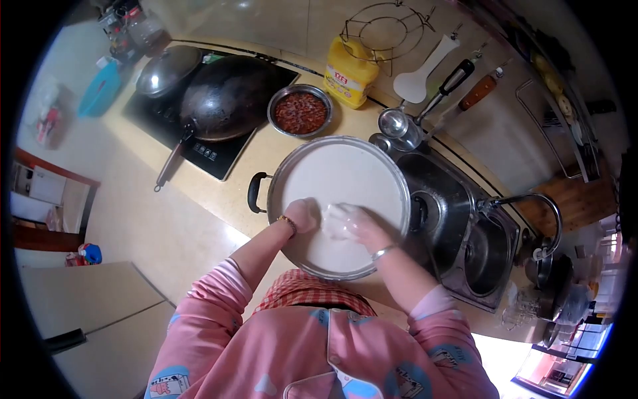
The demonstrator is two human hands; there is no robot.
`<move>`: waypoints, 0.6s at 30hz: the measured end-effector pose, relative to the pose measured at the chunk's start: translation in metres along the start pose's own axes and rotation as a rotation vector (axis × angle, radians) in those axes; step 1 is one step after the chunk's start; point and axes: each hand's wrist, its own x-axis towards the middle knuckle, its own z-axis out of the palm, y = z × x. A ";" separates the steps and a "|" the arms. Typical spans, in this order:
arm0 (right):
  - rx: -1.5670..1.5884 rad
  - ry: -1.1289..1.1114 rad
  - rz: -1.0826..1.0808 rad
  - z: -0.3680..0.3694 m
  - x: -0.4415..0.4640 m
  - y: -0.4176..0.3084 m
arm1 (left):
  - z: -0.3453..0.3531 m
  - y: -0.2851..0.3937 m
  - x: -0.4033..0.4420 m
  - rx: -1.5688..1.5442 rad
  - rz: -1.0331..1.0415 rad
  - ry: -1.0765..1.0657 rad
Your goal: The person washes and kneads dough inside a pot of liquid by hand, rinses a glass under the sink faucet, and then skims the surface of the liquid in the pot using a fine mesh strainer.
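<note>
A large metal pot (339, 166) full of milky white liquid stands in front of me on the counter. My left hand (302, 214) dips into the liquid near the pot's left front side, its fingers hidden below the surface. Beside it, my right hand (352, 221) is coated in white and curls around a pale, wet lump (332, 225) whose kind I cannot make out. A beaded bracelet (288, 225) circles the left wrist, and a silver bangle (383, 253) the right one.
Behind the pot are a bowl of reddish-brown food (300, 112) and a yellow jug (347, 73). A covered wok (226, 100) occupies the cooktop (216, 156) at left. To the right lies a double sink (458, 226) with a faucet (545, 199); utensils (432, 73) hang above.
</note>
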 end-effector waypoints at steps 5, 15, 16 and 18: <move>0.428 0.033 0.145 -0.007 -0.024 -0.032 | -0.018 0.011 -0.007 -0.353 0.031 0.007; -0.460 0.221 -0.275 -0.025 -0.007 -0.014 | -0.012 0.001 0.004 -0.135 0.103 0.028; -0.701 0.281 -0.295 -0.024 -0.009 -0.016 | -0.012 0.003 0.002 -0.083 0.169 0.056; -0.940 0.338 -0.311 -0.015 -0.015 -0.024 | -0.006 0.013 -0.002 0.050 0.228 0.094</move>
